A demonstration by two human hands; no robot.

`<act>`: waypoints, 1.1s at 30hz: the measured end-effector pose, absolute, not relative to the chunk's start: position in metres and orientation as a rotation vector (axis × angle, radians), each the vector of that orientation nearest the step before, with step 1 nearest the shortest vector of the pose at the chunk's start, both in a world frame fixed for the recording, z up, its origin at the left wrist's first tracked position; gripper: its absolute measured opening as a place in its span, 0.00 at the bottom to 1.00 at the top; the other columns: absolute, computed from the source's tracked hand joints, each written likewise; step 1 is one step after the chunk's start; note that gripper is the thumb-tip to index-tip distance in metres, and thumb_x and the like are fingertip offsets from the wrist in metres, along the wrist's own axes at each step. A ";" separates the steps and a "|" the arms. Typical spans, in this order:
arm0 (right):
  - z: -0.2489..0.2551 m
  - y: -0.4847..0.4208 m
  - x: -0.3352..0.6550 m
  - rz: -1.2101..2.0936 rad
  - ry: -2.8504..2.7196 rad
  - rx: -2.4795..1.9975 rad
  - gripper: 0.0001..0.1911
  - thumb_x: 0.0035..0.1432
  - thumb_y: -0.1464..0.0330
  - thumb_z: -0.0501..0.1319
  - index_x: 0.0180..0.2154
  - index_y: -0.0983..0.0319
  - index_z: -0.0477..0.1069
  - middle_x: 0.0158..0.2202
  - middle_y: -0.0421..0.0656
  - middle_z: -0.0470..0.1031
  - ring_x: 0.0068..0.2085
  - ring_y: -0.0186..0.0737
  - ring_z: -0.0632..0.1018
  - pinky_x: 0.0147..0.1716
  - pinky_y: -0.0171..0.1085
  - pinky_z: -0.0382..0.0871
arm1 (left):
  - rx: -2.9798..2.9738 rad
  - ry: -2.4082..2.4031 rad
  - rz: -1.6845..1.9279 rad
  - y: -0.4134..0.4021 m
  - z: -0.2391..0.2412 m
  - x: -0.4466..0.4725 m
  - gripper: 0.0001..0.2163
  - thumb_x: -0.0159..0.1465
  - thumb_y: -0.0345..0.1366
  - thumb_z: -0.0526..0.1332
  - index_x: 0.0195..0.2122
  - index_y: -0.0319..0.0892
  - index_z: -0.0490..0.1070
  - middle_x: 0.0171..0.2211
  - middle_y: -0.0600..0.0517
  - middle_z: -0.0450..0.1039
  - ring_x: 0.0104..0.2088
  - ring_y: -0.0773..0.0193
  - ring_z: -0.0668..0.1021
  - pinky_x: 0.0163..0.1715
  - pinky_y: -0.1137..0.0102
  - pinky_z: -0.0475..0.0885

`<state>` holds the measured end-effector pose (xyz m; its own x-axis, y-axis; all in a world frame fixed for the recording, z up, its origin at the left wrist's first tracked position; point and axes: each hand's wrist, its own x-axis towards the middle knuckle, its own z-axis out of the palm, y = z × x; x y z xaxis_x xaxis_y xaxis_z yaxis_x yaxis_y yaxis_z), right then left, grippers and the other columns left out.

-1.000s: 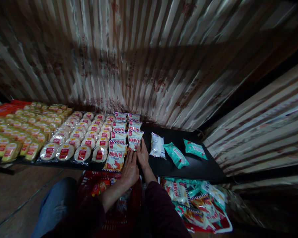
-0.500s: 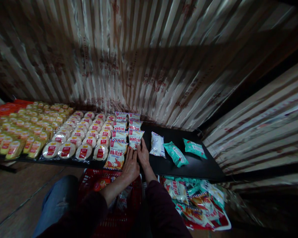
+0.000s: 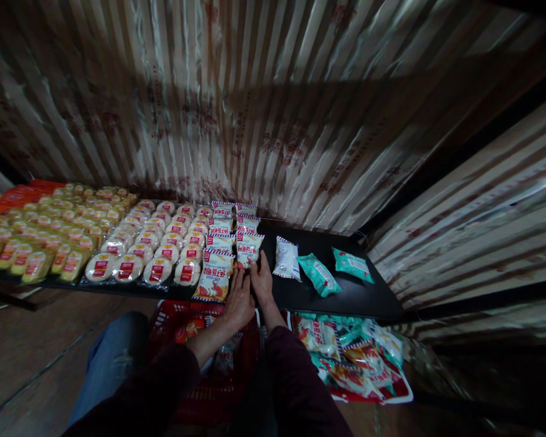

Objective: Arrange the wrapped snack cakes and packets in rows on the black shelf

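Note:
On the black shelf (image 3: 279, 291), a white snack bag (image 3: 249, 247) with red lettering leans back on similar bags behind it. My left hand (image 3: 239, 301) is at its lower edge, fingers pointing forward and together. The fingers of my right hand (image 3: 261, 282) press along its right side, so the bag is held between both hands. Part of its lower end is hidden by my fingers. Immediately left stands a matching snack bag (image 3: 213, 279), the front one of its column.
Rows of round packaged crackers (image 3: 157, 271) and yellow packs (image 3: 34, 264) fill the shelf leftward. To the right lie a white bag (image 3: 286, 259) and two teal bags (image 3: 319, 275). Below are a red basket (image 3: 200, 397) and another container of bags (image 3: 404, 388). Striped sheeting (image 3: 264, 121) hangs behind.
The view has shifted slightly, so the shelf's right end appears higher. Both hands stay at the same snack bag, with little visible movement.

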<state>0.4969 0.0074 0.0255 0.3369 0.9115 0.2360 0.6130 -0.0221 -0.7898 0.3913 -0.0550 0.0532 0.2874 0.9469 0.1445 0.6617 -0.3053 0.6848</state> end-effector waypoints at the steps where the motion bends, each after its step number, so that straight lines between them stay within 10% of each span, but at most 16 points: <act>1: 0.025 0.005 0.496 0.417 -1.372 -1.737 0.31 0.61 0.58 0.47 0.61 0.69 0.56 0.62 0.54 0.60 0.62 0.44 0.62 0.60 0.46 0.56 | 2.063 1.436 0.733 -0.057 0.053 0.391 0.28 0.53 0.21 0.51 0.58 0.29 0.58 0.64 0.35 0.50 0.66 0.51 0.49 0.64 0.51 0.52; 33: 0.012 -0.046 0.475 0.237 -1.429 -1.865 0.25 0.56 0.72 0.47 0.55 0.71 0.65 0.59 0.55 0.63 0.61 0.47 0.63 0.59 0.48 0.57 | 2.168 1.281 0.687 -0.128 0.034 0.348 0.25 0.54 0.21 0.50 0.54 0.30 0.63 0.61 0.38 0.58 0.65 0.57 0.53 0.63 0.57 0.57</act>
